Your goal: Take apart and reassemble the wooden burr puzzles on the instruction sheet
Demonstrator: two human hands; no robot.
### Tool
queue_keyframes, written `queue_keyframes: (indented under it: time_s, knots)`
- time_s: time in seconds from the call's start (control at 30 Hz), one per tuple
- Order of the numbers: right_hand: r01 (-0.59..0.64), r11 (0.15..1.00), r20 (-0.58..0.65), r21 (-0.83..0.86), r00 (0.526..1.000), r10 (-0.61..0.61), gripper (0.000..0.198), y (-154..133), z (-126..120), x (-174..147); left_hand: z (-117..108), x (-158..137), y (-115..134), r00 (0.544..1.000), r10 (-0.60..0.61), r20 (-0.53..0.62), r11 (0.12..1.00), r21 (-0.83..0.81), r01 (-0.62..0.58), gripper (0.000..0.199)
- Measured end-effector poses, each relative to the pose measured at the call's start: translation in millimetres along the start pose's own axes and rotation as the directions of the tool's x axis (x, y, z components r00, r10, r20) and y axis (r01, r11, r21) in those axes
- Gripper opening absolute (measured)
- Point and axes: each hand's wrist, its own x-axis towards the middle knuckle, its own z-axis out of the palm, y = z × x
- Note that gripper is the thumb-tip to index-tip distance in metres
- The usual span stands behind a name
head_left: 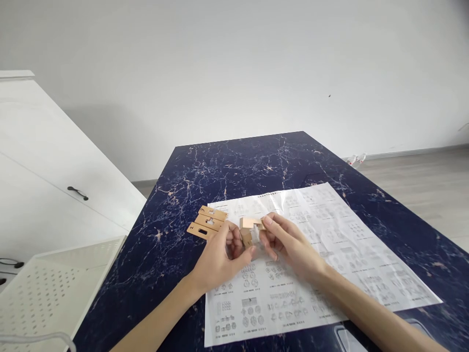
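Note:
My left hand [227, 252] has its thumb and fingers closed round a small wooden puzzle piece [246, 238], which stands tilted over the printed sheet. My right hand [284, 239] pinches the right end of a notched wooden puzzle piece [249, 223]. That notched piece lies across the top of the one in my left hand. The two appear to touch, but whether they interlock I cannot tell. Just left of my left hand, several flat wooden strips [198, 230] with cut-out slots and black numbers lie side by side, partly over the sheet's edge.
The large printed sheet [322, 288] shows rows of small diagrams and lies creased on the dark blue marbled table [227, 171]. A clear-edged flat object [348, 340] sits at the front edge, partly under my right forearm. A white cabinet [54, 146] stands left.

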Motion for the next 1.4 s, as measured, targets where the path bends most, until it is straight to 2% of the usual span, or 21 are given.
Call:
queue_keyframes:
  time_s: [0.13,0.23,0.3,0.4,0.5,0.57,0.7,0.93,1.07,1.17,1.33,1.4]
  knots:
    - [0.041,0.997,-0.153,-0.071,0.987,-0.052,0.044,1,-5,3,2,-2,-4,1.000,-0.001,0.003,1.000,0.026,0.001,0.047]
    - [0.069,0.975,-0.237,-0.209,0.964,-0.119,0.043,5,-7,5,2,-3,-6,1.000,0.022,-0.002,0.997,0.078,-0.022,0.053]
    - [0.085,0.941,-0.247,-0.328,0.954,-0.172,0.041,8,-7,5,2,-3,-6,0.997,0.070,0.025,0.986,0.148,-0.073,0.052]
    - [0.074,0.836,-0.229,-0.544,0.945,-0.232,0.035,13,-6,5,0,-3,-8,0.979,0.182,0.090,0.945,0.261,-0.200,0.030]
    - [0.062,0.722,-0.188,-0.689,0.947,-0.260,0.027,15,-5,5,-1,-2,-7,0.965,0.253,0.073,0.914,0.310,-0.263,0.018]
    - [0.080,0.685,-0.146,-0.725,0.953,-0.267,0.022,16,-5,5,-2,-2,-5,0.966,0.257,0.027,0.926,0.280,-0.254,0.018]
    - [0.133,0.614,-0.074,-0.778,0.951,-0.300,0.015,15,-5,6,-5,-2,-3,0.975,0.220,-0.028,0.969,0.120,-0.215,0.022]
    - [0.183,0.488,0.003,-0.854,0.938,-0.345,0.012,20,-9,7,-5,-4,-6,0.973,0.226,-0.054,0.974,0.015,-0.226,0.025]
    - [0.238,0.425,0.067,-0.873,0.923,-0.380,0.011,27,-11,8,-4,-5,-5,0.981,0.189,-0.055,0.978,-0.078,-0.192,0.028]
    - [0.256,0.429,0.075,-0.866,0.915,-0.396,0.011,29,-11,8,-4,-5,-4,0.983,0.172,-0.067,0.974,-0.137,-0.180,0.030]
    - [0.249,0.596,-0.069,-0.763,0.886,-0.458,0.020,17,-8,3,-4,-4,-5,0.982,0.162,-0.093,0.969,-0.171,-0.177,0.030]
    - [0.294,0.626,-0.048,-0.723,0.882,-0.469,0.021,11,-7,-1,-4,-4,-5,0.981,0.168,-0.094,0.967,-0.175,-0.183,0.029]
